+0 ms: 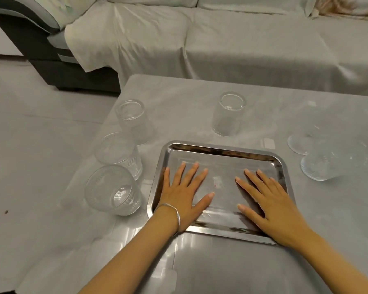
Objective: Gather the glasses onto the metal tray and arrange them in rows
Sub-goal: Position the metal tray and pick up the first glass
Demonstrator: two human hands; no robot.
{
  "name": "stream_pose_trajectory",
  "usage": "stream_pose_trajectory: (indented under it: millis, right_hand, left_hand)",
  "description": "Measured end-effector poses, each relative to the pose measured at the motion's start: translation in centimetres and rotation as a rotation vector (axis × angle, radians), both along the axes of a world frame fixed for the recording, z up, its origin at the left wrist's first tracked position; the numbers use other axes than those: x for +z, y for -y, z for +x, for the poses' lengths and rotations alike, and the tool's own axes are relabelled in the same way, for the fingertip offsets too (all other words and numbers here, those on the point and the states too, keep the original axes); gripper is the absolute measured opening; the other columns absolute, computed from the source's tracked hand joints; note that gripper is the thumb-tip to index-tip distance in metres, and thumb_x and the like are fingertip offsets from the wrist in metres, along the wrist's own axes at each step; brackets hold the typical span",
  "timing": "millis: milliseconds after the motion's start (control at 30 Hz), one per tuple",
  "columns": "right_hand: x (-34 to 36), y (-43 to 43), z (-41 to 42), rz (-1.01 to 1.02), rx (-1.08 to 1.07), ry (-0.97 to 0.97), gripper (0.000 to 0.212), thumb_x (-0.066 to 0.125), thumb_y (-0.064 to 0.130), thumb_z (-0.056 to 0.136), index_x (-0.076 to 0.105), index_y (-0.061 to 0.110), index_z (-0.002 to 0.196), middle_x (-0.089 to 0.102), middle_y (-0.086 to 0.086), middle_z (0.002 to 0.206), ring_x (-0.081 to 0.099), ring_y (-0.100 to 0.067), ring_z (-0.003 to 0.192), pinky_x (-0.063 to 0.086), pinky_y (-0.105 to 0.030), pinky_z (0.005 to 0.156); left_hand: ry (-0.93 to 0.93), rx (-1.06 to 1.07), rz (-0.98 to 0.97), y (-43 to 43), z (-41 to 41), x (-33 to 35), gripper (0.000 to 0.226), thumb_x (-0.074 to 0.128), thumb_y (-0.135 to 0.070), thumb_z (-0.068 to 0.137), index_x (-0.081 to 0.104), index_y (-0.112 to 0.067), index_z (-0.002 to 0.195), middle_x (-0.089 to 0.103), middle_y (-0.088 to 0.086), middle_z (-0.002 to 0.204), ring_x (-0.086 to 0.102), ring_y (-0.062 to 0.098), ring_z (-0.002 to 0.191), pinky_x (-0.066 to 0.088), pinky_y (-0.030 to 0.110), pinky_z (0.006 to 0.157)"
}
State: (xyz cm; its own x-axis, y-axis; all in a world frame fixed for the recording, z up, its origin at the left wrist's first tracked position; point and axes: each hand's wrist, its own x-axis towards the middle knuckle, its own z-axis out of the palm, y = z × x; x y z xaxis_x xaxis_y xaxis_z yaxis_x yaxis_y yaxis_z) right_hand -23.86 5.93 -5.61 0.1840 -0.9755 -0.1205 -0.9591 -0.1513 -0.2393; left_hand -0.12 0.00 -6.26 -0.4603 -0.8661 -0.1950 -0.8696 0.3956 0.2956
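A rectangular metal tray (221, 151) lies on the grey table, with no glasses in it. My left hand (184, 193), with a silver bangle on the wrist, rests flat in the tray's left half, fingers spread. Flat in the right half lies my right hand (268, 200). Three clear glasses stand in a line left of the tray: a near one (113, 190), a middle one (118, 154) and a far one (134, 122). Another glass (228, 114) stands beyond the tray. Two more glasses (321, 164) (302, 143) are right of the tray.
The table's left edge runs close beside the three left glasses, with grey floor below. A sofa (242, 39) draped in a pale sheet stands behind the table. A dark sofa arm (30, 39) is at the far left.
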Motion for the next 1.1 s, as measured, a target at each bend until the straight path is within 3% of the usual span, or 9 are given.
stream_pose_trajectory:
  millis: [133,233,367,533,633,800,900,1000,1100]
  right_hand:
    - [0.1,-0.3,0.2,0.012,-0.002,-0.010,0.069,0.010,0.075,0.081,-0.002,0.049,0.144,-0.010,0.018,0.157,-0.016,-0.009,0.145,-0.012,-0.029,0.115]
    - [0.0,-1.5,0.5,0.014,0.000,0.002,0.068,0.009,0.074,0.080,-0.003,0.050,0.143,-0.012,0.017,0.156,-0.015,-0.011,0.145,-0.012,-0.029,0.115]
    - [0.9,-1.9,1.5,0.058,-0.044,0.101,0.074,0.008,0.075,0.077,0.001,0.044,0.144,-0.006,0.016,0.156,-0.008,-0.013,0.147,-0.007,-0.033,0.116]
    - [4.2,-1.8,7.7,0.022,-0.038,0.506,0.062,0.026,0.061,0.087,0.019,0.039,0.144,0.011,0.018,0.154,0.011,-0.005,0.144,0.006,-0.025,0.114]
    - [6.0,-1.5,12.3,0.084,0.012,0.647,0.053,0.031,0.047,0.095,0.025,0.032,0.145,0.019,0.016,0.153,0.013,0.000,0.142,0.006,-0.018,0.112]
    - [7.0,-1.2,17.6,0.188,0.025,0.780,0.053,0.034,0.046,0.096,0.027,0.031,0.146,0.023,0.011,0.156,0.020,-0.005,0.142,0.012,-0.021,0.112]
    - [7.3,-0.9,19.4,0.252,0.003,0.878,0.052,0.035,0.044,0.097,0.029,0.029,0.146,0.029,0.013,0.152,0.027,-0.003,0.137,0.023,-0.030,0.114]
    - [6.9,-0.8,20.6,0.246,0.042,0.902,0.051,0.037,0.041,0.097,0.029,0.028,0.146,0.032,0.017,0.148,0.029,0.000,0.135,0.022,-0.016,0.104]
    - [6.3,-0.7,20.9,0.259,0.077,0.887,0.055,0.045,0.035,0.095,0.025,0.030,0.147,0.030,0.012,0.152,0.034,-0.005,0.134,0.028,-0.016,0.100]
  left_hand:
    - [0.008,-0.017,-0.005,-0.2,0.2,0.1,0.071,0.001,-0.069,0.078,-0.010,-0.040,0.142,-0.014,-0.010,0.157,-0.022,0.017,0.141,-0.019,0.049,0.112]
    - [0.043,-0.025,0.007,-1.4,0.4,0.7,0.067,0.012,-0.064,0.087,-0.006,-0.035,0.144,-0.011,-0.006,0.158,-0.017,0.021,0.143,-0.015,0.049,0.114]
    - [-0.019,-0.108,-0.010,-3.6,0.8,3.6,0.060,0.021,-0.052,0.093,0.013,-0.024,0.145,0.004,-0.002,0.159,-0.005,0.019,0.145,-0.005,0.037,0.116]
    - [-0.329,-0.067,-0.362,-6.1,5.1,9.6,0.059,0.025,-0.053,0.086,0.043,-0.021,0.133,0.041,0.002,0.144,0.031,0.021,0.136,0.024,0.038,0.114]
    - [-0.352,0.102,-0.532,-6.2,10.2,11.4,0.053,0.039,-0.050,0.085,0.049,-0.018,0.127,0.051,0.005,0.133,0.044,0.025,0.125,0.037,0.039,0.105]
    - [-0.369,0.487,-0.247,-6.5,15.3,10.3,0.081,0.067,-0.050,0.072,0.030,-0.016,0.136,0.039,0.005,0.141,0.039,0.026,0.127,0.039,0.041,0.100]
    - [-0.468,0.524,-0.096,-6.0,16.1,8.9,0.085,0.072,-0.051,0.066,0.031,-0.021,0.134,0.041,-0.001,0.141,0.045,0.022,0.124,0.043,0.041,0.099]
    - [-0.554,0.499,-0.041,-5.2,15.7,8.5,0.084,0.078,-0.045,0.062,0.034,-0.023,0.130,0.049,0.001,0.134,0.051,0.023,0.117,0.046,0.038,0.095]
    - [-0.596,0.527,-0.071,-4.9,15.0,8.1,0.088,0.080,-0.044,0.058,0.033,-0.022,0.130,0.049,0.003,0.131,0.051,0.024,0.114,0.046,0.035,0.093]
